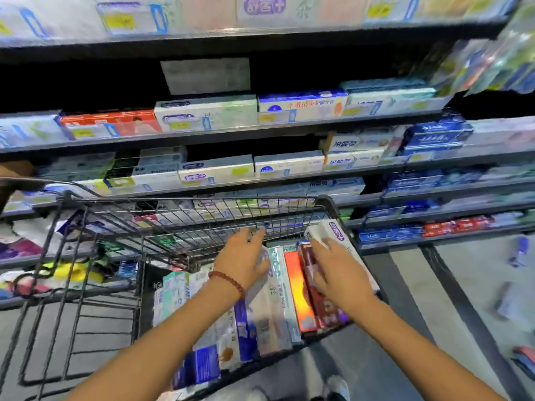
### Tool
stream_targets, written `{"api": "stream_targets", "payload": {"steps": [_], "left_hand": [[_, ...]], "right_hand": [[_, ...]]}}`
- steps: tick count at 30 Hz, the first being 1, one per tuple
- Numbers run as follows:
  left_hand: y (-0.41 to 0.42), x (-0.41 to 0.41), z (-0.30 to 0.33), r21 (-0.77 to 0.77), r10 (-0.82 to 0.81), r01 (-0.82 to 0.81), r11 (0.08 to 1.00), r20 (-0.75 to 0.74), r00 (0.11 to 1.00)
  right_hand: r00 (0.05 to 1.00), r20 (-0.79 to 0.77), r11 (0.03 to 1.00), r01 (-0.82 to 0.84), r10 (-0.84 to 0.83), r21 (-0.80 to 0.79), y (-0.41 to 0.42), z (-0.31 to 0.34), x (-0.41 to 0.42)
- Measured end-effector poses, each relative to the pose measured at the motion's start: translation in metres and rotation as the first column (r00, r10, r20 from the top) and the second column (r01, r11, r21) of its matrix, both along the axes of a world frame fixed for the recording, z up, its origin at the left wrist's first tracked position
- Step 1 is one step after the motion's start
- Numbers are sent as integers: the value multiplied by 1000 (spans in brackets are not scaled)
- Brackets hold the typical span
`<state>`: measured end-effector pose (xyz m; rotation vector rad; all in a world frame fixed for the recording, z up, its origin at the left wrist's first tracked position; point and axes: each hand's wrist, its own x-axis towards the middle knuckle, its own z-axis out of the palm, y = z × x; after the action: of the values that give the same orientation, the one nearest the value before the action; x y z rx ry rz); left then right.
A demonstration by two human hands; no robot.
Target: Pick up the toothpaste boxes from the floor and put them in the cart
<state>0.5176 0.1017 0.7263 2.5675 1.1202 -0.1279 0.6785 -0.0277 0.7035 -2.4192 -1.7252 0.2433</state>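
Toothpaste boxes [278, 299] packed in cart [179, 215]

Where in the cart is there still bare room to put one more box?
The cart's far end, between the wire front wall and the box tops, shows bare space beside the left hand. The near part is crowded: boxes stand packed side by side under the right hand.
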Motion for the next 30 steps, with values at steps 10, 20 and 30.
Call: {"api": "stream_targets", "payload": {"steps": [10, 20, 30], "left_hand": [[-58, 150, 127, 471, -398, 345, 812, 15, 917], [-235, 324, 182, 590, -687, 550, 592, 13, 726], [-400, 450, 179, 585, -850, 669, 459, 71, 521]], "right_hand": [[857, 412, 947, 237, -310, 218, -91, 124, 124], [669, 436, 798, 481, -602, 363, -296, 184, 234], [461, 404, 602, 706, -790, 373, -486, 182, 305]]}}
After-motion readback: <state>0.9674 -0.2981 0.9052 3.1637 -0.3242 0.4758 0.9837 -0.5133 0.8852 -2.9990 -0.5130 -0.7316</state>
